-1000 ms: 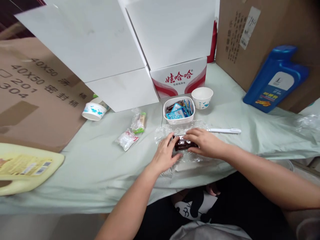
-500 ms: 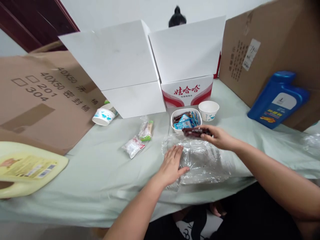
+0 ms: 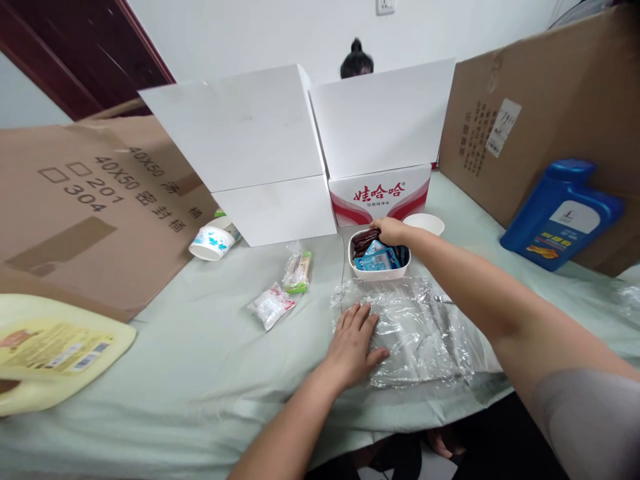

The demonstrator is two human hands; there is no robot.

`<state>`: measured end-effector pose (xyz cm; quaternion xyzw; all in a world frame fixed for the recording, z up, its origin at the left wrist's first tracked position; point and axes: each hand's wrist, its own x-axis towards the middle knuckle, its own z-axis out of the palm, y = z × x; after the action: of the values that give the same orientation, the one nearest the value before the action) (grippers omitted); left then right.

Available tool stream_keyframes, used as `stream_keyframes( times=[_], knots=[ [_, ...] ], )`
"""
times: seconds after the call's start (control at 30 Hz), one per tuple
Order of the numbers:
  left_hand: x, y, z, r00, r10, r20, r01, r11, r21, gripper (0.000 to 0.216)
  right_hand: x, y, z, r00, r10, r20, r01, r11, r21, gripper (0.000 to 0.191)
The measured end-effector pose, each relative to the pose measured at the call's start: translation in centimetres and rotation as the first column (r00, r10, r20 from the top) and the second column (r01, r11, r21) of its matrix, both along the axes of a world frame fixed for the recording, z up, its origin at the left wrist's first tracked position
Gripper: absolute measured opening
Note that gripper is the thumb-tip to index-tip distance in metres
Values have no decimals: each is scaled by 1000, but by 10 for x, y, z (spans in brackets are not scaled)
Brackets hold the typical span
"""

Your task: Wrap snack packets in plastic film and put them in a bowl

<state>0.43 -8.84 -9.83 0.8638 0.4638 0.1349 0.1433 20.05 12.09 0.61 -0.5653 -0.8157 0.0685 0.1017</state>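
Far to the left of the white tub (image 3: 381, 275), a yellow jug (image 3: 50, 363) lay in front of a big brown box (image 3: 100, 220). Closer to the tub on that side, a paper cup (image 3: 213, 243) with blue marks was tipped over. Next came two little packs, a red-and-white pack (image 3: 273, 307) and a green-ended pack (image 3: 299, 272), both outside the tub.

On the near side of the tub, the left hand (image 3: 353, 343) lay palm down at the left edge of a clear plastic sheet (image 3: 420, 347). Its fingers were spread apart, and it pinched nothing.

Inside the tub, brown packets (image 3: 366, 244) sat at the left and blue packets (image 3: 377, 260) at the front. The right hand (image 3: 391, 231) came over the tub's back edge, fingertips at the brown packets (I could not tell if they squeezed one or just touched it). I would guess the job was mostly done, as the packets were in the tub, but the hand was not yet out of it.

Just right of the tub was a white bowl (image 3: 431, 223), partly behind the arm, and farther right leaned a blue bottle (image 3: 555, 220).
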Motion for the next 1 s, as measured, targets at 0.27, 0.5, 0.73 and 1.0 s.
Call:
stream_keyframes(
  times=[0.27,0.5,0.73,1.0],
  knots=[
    [5,-6,10,1000,23,-21,-24,1000,-16,57,17,-117,-6,956,279,-92,-251,937,241,33],
    [-23,8,6,978,207,-35,-204,977,68,64,40,-183,-100,958,243,152,-250,968,25,77],
    [-55,32,19,899,425,105,-437,858,270,29,40,-182,-93,959,249,136,-249,968,-16,82],
    [-31,26,13,993,92,-67,-85,991,104,47,38,-191,-90,983,139,119,-127,987,-100,103]
  ],
)
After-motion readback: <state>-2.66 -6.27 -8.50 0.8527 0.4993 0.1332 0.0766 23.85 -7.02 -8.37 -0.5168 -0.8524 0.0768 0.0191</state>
